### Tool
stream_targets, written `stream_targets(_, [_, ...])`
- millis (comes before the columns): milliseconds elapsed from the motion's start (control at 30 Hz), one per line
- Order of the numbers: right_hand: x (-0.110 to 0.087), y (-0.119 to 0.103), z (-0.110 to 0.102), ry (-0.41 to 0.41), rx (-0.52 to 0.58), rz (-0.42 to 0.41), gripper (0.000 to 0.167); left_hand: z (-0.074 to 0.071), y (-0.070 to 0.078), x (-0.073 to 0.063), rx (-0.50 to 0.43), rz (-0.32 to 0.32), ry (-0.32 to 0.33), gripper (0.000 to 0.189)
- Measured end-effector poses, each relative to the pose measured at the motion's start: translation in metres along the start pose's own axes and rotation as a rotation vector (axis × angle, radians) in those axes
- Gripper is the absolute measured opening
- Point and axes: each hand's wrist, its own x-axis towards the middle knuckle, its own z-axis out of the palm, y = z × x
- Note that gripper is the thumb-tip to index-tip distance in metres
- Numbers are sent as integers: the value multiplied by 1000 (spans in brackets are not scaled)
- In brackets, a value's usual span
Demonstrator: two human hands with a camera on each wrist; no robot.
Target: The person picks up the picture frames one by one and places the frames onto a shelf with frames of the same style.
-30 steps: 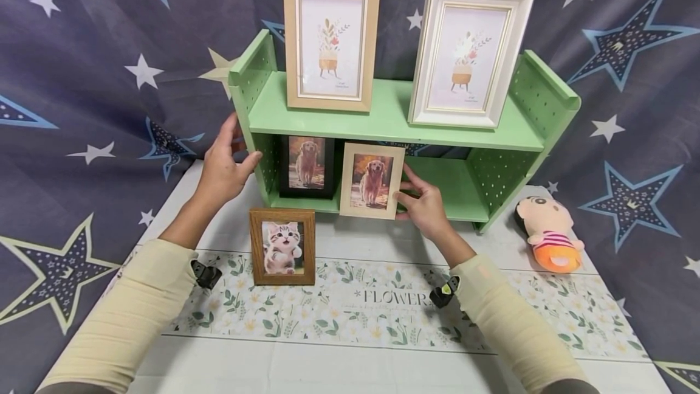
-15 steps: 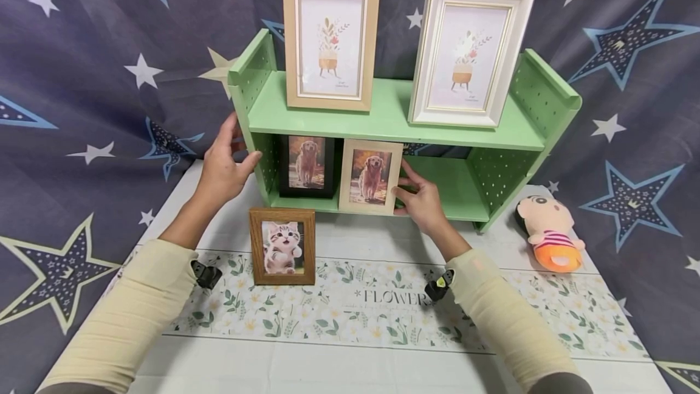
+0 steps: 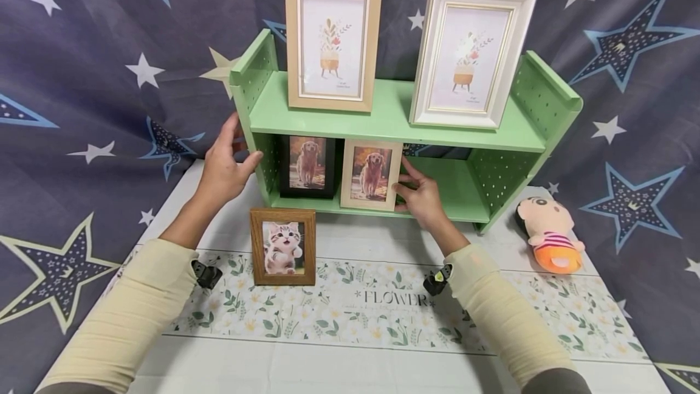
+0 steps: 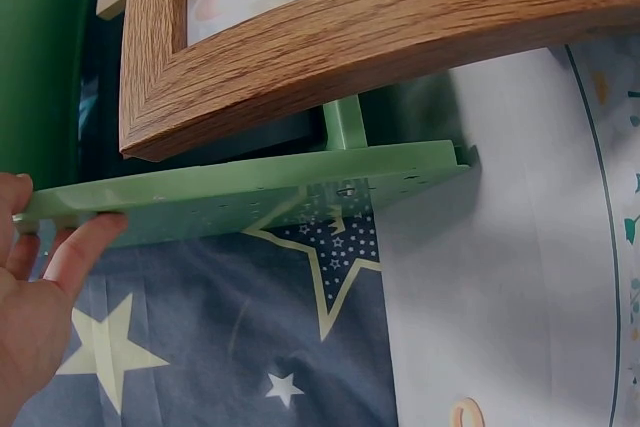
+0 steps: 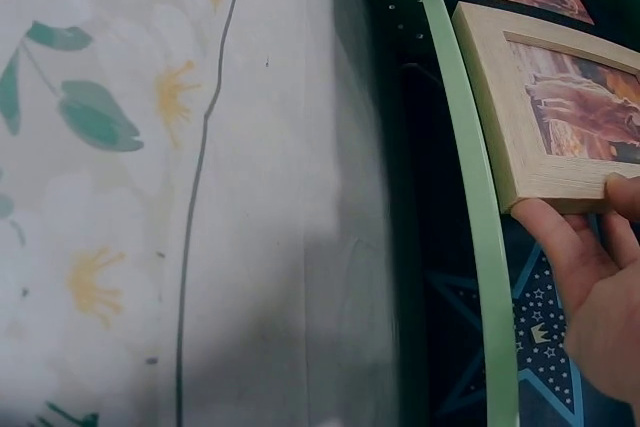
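Observation:
My right hand pinches the right edge of a pale wood picture frame with a dog photo, thumb in front and fingers behind. The frame stands upright at the front of the lower level of a green shelf, right of a black picture frame with a similar photo. In the right wrist view, the pale frame sits inside the shelf's front lip. My left hand touches the shelf's left side panel from outside, thumb at the front edge; in the left wrist view the panel shows under its fingers.
Upright on the top level are a tan frame and a white frame. A brown wood frame with a kitten photo stands on the table before the shelf. A plush doll lies to the right. Star-patterned cloth hangs behind.
My right hand has moved the pale wood frame slightly back onto the lower shelf, its bottom edge now higher in the head view. The left hand has stayed in place.

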Motion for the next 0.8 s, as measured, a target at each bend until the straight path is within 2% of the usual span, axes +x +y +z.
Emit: stream_targets(800, [5,-1,1,28,-26,-19,72,0,0,-1,1,5,3,85])
